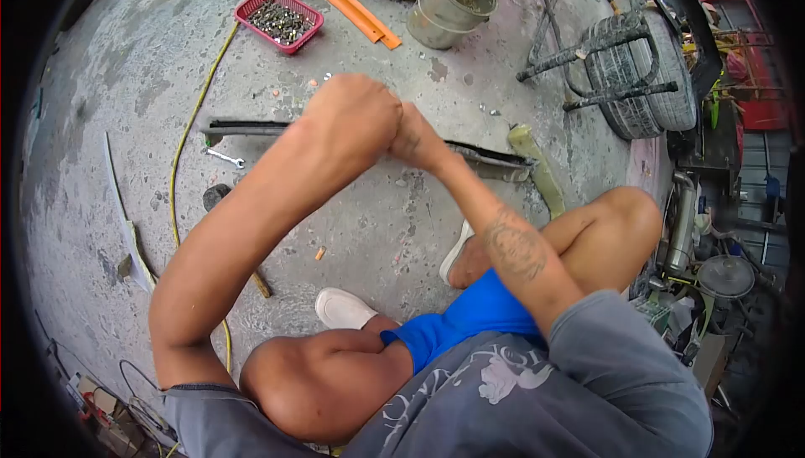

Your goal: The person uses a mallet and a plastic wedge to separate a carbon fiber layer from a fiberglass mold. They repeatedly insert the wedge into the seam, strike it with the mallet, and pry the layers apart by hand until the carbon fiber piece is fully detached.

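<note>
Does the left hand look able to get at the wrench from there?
Probably yes: the wrench lies uncovered on the floor, though the left hand would have to move away from the right hand.

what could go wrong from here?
Cuts: the left hand and right hand are bare, close together above the long dark strip; its edges could be sharp, though I can't tell from here.
Trip: the yellow hose runs loose across the floor beside the person and might snag a foot on standing up.
Spill: the red basket of small metal parts is open on the floor; a knock could scatter them.
</note>
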{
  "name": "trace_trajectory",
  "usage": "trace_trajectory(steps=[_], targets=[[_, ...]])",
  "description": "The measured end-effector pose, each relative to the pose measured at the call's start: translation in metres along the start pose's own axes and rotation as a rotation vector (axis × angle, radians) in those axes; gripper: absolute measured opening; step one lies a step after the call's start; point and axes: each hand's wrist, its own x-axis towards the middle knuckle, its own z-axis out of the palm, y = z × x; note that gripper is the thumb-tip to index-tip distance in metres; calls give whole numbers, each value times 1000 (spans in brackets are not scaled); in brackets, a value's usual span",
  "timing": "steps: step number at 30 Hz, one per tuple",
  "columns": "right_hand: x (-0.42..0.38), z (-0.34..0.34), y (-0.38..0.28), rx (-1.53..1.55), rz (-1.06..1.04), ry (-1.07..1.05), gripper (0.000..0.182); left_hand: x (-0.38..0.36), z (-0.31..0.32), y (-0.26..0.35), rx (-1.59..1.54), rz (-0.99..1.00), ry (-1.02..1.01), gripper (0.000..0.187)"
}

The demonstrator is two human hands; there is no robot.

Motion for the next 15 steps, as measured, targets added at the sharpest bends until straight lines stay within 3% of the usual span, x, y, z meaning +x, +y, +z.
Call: trace_trajectory(steps=[1, 3, 4, 5, 6, 7, 9, 10, 11, 14, 15], targets=[[1, 1, -3, -2, -41, 150, 27, -18, -17, -3, -104, -28, 161, 25], [0, -9, -10, -105, 64, 82, 31, -61, -18, -28, -206, 5, 580, 49], [2, -10, -9, -66, 94, 157, 32, -85, -21, -37, -226, -148, 628, 46], [3, -11, -9, -28, 126, 235, 34, -110, -9, -47, -477, -371, 621, 35], [2, -13, -2, -130, 29, 266, 30, -139, 23, -71, -452, -430, 619, 24], [0, -15, -5, -143, 34, 289, 30, -168, 70, -87, -423, -626, 635, 20], [-5, -13, -14, -132, -63, 294, 27, -245, 202, -108, -188, -928, 455, 35], [-6, -9, -9, -192, -78, 300, 20, -279, 269, -107, -209, -977, 391, 45], [-5, -10, -8, -203, -72, 312, 20, -285, 287, -85, -329, -1134, 228, 46], [-8, -5, 0, -242, -117, 238, 15, -274, 320, -29, -541, -1193, 216, 41], [-8, -3, -1, -236, -119, 233, 15, -267, 334, -22, -440, -1109, 349, 36]])
